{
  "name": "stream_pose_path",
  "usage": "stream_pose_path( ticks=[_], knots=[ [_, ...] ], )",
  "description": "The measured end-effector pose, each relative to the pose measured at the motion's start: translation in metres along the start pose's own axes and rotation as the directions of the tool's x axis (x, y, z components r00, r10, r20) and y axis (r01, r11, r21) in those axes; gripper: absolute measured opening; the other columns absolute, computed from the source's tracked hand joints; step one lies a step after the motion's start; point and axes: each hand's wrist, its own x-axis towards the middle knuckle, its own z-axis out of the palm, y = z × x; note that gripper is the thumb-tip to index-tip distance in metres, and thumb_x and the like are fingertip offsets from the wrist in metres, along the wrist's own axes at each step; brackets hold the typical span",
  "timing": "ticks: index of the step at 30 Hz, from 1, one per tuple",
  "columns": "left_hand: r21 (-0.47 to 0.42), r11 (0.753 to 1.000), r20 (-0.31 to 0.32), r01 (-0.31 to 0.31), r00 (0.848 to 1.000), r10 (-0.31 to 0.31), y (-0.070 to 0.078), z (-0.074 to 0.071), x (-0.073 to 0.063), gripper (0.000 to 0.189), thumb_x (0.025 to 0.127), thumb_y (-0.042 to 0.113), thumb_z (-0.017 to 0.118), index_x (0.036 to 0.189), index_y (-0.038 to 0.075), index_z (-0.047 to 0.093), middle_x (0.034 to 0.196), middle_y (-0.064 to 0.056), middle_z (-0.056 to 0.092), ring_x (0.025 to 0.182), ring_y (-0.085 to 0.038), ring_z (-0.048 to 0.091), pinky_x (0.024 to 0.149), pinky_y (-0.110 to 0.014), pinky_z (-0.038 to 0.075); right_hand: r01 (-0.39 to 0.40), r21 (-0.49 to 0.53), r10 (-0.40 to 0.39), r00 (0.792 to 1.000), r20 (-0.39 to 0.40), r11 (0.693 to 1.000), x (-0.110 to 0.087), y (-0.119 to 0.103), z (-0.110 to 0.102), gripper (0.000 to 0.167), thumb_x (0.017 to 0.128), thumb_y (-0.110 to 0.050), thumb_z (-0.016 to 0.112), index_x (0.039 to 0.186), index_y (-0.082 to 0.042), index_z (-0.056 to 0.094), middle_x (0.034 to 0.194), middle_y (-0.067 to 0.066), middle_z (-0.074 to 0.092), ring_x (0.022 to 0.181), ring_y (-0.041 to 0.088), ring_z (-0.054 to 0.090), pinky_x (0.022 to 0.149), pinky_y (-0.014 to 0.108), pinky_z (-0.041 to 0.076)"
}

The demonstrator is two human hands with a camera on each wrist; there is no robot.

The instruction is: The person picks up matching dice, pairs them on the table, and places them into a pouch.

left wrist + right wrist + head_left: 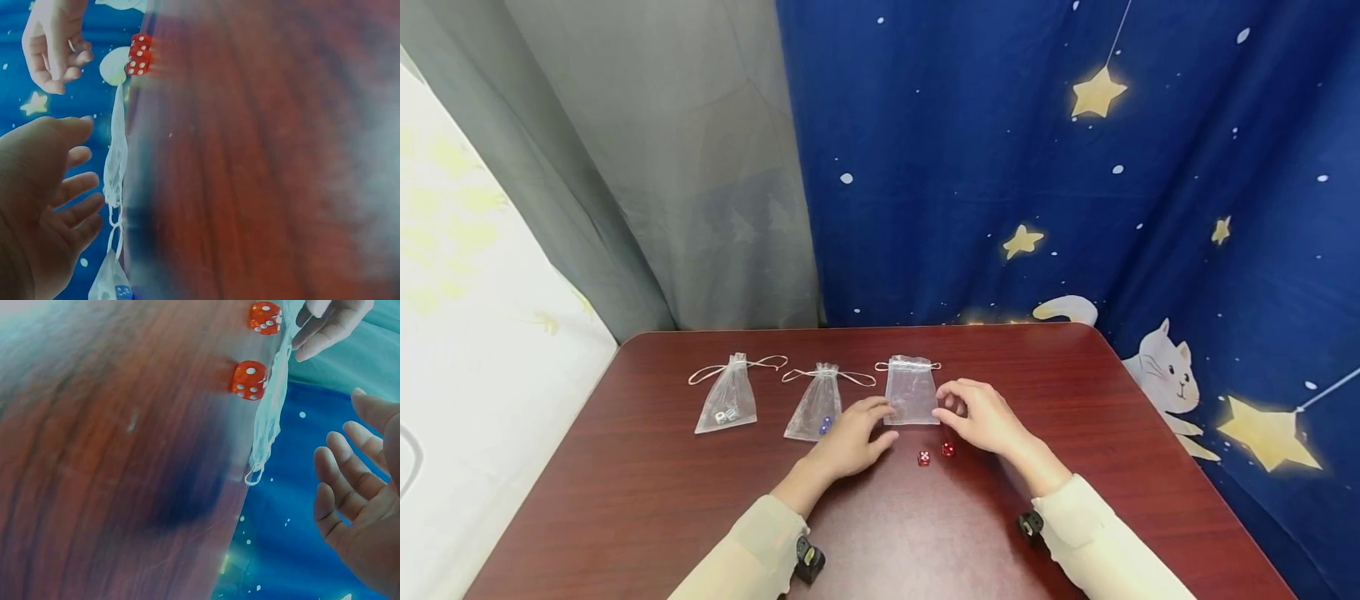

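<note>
A small sheer white drawstring pouch (912,396) lies flat on the table, its cord loops sticking out on both sides at the top. My left hand (850,439) is at its left edge and my right hand (987,417) at its right edge, fingers loosely bent. Whether the fingertips touch the mesh I cannot tell; neither hand holds anything. In the left wrist view the left hand (44,206) has its fingers apart. The right hand (365,494) looks relaxed in the right wrist view. Two red dice, one die (924,458) left of the other die (948,449), sit just in front of the pouch.
Left of the left hand lies a pouch (817,405) with blue dice inside, partly behind that hand. Farther left, another pouch (730,400) contains white or clear dice. Both have their necks gathered. The brown table (625,467) ends before a starry blue curtain (940,208).
</note>
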Motion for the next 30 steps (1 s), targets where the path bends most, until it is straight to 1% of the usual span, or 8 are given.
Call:
stream_pose_path(
  ticks=[3,6,9,13,16,19,24,30],
  knots=[
    [-0.044,0.998,-0.111,0.044,0.993,-0.048,-0.005,0.002,0.008,0.029,0.093,0.015,0.072,0.116,-0.001,0.07,0.117,-0.014,0.068,0.113,-0.03,0.064,0.099,-0.046,0.05,-0.018,0.042,0.02,0.999,-0.042,0.999,0.005,-0.002,-0.001,0.017,0.086,-0.017,0.082,0.096,-0.008,0.072,0.077,-0.007,0.061,0.065,0.009,0.057,0.061,0.025,0.05],
    [-0.075,0.991,-0.168,0.11,0.978,-0.122,-0.009,0.004,0.017,0.022,0.091,0.013,0.072,0.108,-0.001,0.07,0.105,-0.012,0.07,0.098,-0.027,0.067,0.089,-0.043,0.054,-0.047,0.104,0.056,0.995,-0.088,0.993,0.009,-0.004,-0.001,0.017,0.086,-0.014,0.082,0.097,-0.007,0.071,0.077,-0.006,0.063,0.064,0.007,0.058,0.061,0.027,0.052],
    [-0.12,0.968,-0.156,0.218,0.959,-0.236,-0.01,0.005,0.028,0.021,0.092,0.015,0.071,0.107,0.0,0.069,0.098,-0.011,0.072,0.084,-0.021,0.069,0.08,-0.04,0.055,-0.097,0.198,0.119,0.988,-0.103,0.976,0.012,-0.008,-0.002,0.017,0.087,-0.012,0.081,0.099,-0.006,0.071,0.078,-0.003,0.065,0.066,0.009,0.059,0.063,0.03,0.055],
    [-0.144,0.92,-0.131,0.365,0.914,-0.384,-0.009,0.008,0.039,0.027,0.093,0.023,0.072,0.108,0.001,0.069,0.095,-0.01,0.074,0.085,-0.023,0.071,0.083,-0.043,0.055,-0.174,0.305,0.205,0.976,-0.075,0.937,0.014,-0.014,0.0,0.016,0.089,-0.012,0.079,0.102,-0.007,0.071,0.08,0.0,0.067,0.07,0.012,0.06,0.066,0.027,0.053],
    [-0.135,0.894,-0.136,0.428,0.885,-0.445,-0.007,0.013,0.044,0.034,0.091,0.029,0.076,0.109,0.0,0.069,0.09,-0.009,0.074,0.089,-0.028,0.07,0.084,-0.046,0.054,-0.203,0.331,0.236,0.97,-0.064,0.922,0.013,-0.016,0.002,0.016,0.089,-0.013,0.078,0.102,-0.007,0.071,0.081,0.0,0.067,0.07,0.013,0.06,0.065,0.024,0.051],
    [-0.131,0.877,-0.128,0.462,0.87,-0.477,-0.005,0.016,0.048,0.04,0.086,0.028,0.083,0.11,0.0,0.067,0.08,-0.005,0.072,0.083,-0.028,0.069,0.079,-0.046,0.055,-0.219,0.331,0.252,0.966,-0.06,0.918,0.012,-0.015,0.003,0.016,0.089,-0.014,0.078,0.103,-0.008,0.071,0.08,-0.001,0.066,0.07,0.013,0.06,0.065,0.024,0.051],
    [-0.138,0.87,-0.136,0.473,0.861,-0.489,-0.007,0.019,0.048,0.039,0.078,0.016,0.088,0.107,-0.003,0.07,0.071,-0.001,0.071,0.078,-0.026,0.069,0.079,-0.045,0.056,-0.24,0.319,0.268,0.963,-0.044,0.917,0.009,-0.012,0.002,0.02,0.09,-0.016,0.078,0.106,-0.005,0.071,0.081,-0.001,0.066,0.071,0.013,0.06,0.066,0.025,0.052],
    [-0.223,0.895,-0.195,0.385,0.882,-0.428,-0.009,0.022,0.046,0.011,0.082,0.006,0.082,0.089,0.001,0.075,0.07,-0.002,0.072,0.067,-0.016,0.069,0.068,-0.034,0.058,-0.245,0.324,0.278,0.959,-0.059,0.914,0.007,-0.008,-0.004,0.023,0.09,-0.015,0.078,0.107,-0.001,0.07,0.081,0.0,0.066,0.071,0.015,0.06,0.067,0.027,0.052]
  ],
)
